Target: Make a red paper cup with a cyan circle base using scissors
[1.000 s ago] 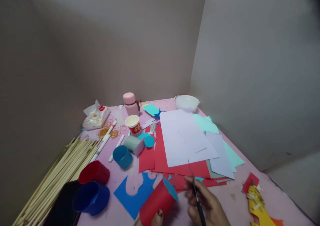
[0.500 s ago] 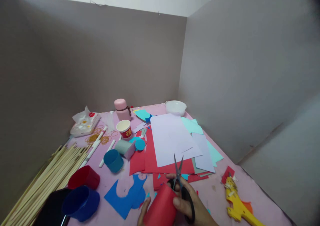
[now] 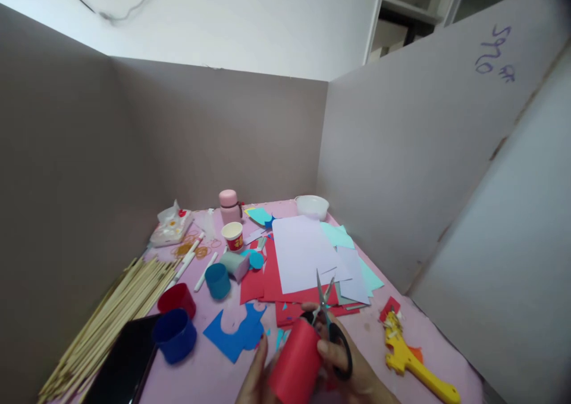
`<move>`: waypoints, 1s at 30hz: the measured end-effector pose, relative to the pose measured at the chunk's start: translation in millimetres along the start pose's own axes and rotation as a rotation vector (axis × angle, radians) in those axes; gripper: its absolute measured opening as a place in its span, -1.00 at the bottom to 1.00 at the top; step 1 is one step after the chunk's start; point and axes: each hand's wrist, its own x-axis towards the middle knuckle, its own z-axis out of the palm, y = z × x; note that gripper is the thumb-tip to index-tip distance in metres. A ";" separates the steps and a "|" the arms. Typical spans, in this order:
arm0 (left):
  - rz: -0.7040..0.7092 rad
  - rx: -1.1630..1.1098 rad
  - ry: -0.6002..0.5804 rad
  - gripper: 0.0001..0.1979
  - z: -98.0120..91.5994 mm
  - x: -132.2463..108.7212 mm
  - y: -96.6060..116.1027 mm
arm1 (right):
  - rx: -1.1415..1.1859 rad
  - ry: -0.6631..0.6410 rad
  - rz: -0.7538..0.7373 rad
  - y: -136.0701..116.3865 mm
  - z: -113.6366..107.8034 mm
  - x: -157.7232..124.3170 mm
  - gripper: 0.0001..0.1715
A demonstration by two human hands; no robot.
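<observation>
A red paper tube (image 3: 297,365) is held low in the middle, close to me. My left hand (image 3: 255,375) grips the tube from its left side, fingers curled round it. My right hand (image 3: 352,371) has fingers through the black handles of a pair of scissors (image 3: 329,315). The scissor blades stand apart and point up, right at the tube's far rim. A blue paper offcut (image 3: 236,335) lies on the pink table (image 3: 209,374) just left of the tube.
Sheets of white, red and pale green paper (image 3: 303,255) lie ahead. A yellow glue gun (image 3: 413,362) lies at the right. Blue (image 3: 175,335), red (image 3: 177,300) and teal (image 3: 217,281) paper tubes, a dark tablet (image 3: 122,368) and bamboo sticks (image 3: 107,318) fill the left. Grey partitions wall the table.
The view has tilted up, showing more of the walls. The scissors went from lying closed over the paper to standing at the tube's rim with blades apart. The tube now stands more upright.
</observation>
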 end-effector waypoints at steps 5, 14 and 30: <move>-0.173 0.010 -0.191 -0.29 8.4 -20.2 -2.4 | -0.225 -0.061 -0.008 0.0 -5.0 -16.8 -0.24; -0.045 0.089 -0.279 0.04 -15.9 -19.3 3.9 | -0.470 -0.227 -0.025 -9.3 -0.7 -8.7 -0.25; 0.325 0.293 -0.058 -0.02 2.5 23.2 81.2 | -1.540 -0.127 -0.434 -58.4 13.4 68.2 -0.48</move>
